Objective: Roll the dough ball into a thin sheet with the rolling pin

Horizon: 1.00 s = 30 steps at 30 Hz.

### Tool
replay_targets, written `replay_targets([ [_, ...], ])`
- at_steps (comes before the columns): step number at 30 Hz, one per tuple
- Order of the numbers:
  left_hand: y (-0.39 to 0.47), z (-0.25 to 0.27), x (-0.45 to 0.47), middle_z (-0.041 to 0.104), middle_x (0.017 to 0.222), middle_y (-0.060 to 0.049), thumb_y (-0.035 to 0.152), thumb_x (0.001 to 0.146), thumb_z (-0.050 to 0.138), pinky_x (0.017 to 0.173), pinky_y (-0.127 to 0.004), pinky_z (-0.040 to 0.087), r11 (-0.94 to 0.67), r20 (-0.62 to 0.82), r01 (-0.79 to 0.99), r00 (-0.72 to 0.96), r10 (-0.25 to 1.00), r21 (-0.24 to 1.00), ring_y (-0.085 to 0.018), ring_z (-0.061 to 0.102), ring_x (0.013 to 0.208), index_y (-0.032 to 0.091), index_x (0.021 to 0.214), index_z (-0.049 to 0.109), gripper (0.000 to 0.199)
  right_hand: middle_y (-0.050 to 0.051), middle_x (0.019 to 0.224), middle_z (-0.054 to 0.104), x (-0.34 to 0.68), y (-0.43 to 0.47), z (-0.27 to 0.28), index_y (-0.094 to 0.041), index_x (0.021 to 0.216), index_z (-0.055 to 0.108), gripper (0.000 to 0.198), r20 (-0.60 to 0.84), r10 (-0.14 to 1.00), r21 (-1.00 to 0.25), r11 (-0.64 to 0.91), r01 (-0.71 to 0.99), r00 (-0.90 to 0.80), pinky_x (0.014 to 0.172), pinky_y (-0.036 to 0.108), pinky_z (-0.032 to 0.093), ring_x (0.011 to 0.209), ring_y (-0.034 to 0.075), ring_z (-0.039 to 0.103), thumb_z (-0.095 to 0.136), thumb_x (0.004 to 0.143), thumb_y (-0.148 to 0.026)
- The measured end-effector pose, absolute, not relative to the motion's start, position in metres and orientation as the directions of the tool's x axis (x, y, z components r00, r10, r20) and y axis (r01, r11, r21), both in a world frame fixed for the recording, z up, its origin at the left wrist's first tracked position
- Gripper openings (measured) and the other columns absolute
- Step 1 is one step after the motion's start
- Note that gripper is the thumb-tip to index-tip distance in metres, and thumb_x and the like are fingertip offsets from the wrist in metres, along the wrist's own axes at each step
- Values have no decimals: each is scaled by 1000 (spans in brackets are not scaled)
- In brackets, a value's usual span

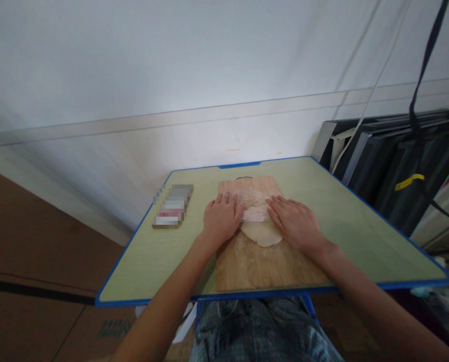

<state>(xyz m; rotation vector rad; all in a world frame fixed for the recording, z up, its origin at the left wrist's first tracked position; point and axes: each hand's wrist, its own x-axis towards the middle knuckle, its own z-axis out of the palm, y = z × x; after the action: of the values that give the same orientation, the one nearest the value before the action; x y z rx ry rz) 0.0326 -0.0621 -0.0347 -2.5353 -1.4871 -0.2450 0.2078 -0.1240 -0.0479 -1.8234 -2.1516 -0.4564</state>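
Note:
A flour-dusted rolling pin (256, 214) lies crosswise over a flat, pale piece of dough (264, 234), whose rounded near edge shows below it. Both rest on a wooden cutting board (256, 269) with flour scattered on its far half. My left hand (222, 216) presses over the pin's left end, fingers together and pointing away from me. At the right end, my right hand (296, 221) bears down in the same way, its fingers angled inward. The pin's ends are hidden beneath my palms.
The board sits on a pale green table (345, 236) with a blue rim. A blurred-out flat object (174, 206) lies on the table's left side. Behind is a white wall (209, 141). Dark panels (390, 161) lean at the right, with a black strap (416, 95) hanging before them.

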Motion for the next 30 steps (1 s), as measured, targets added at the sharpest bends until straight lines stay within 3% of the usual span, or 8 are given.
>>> replay_targets([
  [7,-83,-36,25,46,134,-9,37,93,20,100,-41,31,-526,269,848,520,811,-55,-24,40,124,18,124,46,45,17,119,58,212,-143,-57,-9,107,61,34,489,842,90,212,973,-229,92,37,42,109,24,55,36,92,-27],
  [16,-76,-27,6,38,140,-10,45,93,20,104,-37,28,-775,83,632,773,629,-6,-23,34,129,17,133,36,51,16,111,63,222,-144,-59,-8,104,60,28,468,798,218,313,925,-380,95,40,38,106,25,56,45,89,-27],
  [20,-68,-25,14,38,139,-13,43,93,23,104,-37,27,-818,54,575,816,575,14,-22,35,128,14,132,36,50,15,108,64,238,-140,-55,-10,103,60,26,451,829,170,283,944,-330,95,40,39,100,25,59,47,88,-26],
  [25,-57,-22,24,46,134,-8,40,94,20,102,-35,28,-815,41,577,814,579,48,-18,39,125,19,127,42,45,13,110,63,256,-139,-52,-14,112,56,34,343,908,-12,258,966,-239,85,38,46,99,23,59,39,89,-32],
  [30,-40,-14,39,63,108,-6,40,94,14,92,-28,36,-800,-124,595,802,584,80,-16,54,105,18,105,57,50,10,119,60,258,-123,-44,-17,107,60,39,336,910,-156,307,939,-242,88,36,44,106,21,56,29,92,-36],
])
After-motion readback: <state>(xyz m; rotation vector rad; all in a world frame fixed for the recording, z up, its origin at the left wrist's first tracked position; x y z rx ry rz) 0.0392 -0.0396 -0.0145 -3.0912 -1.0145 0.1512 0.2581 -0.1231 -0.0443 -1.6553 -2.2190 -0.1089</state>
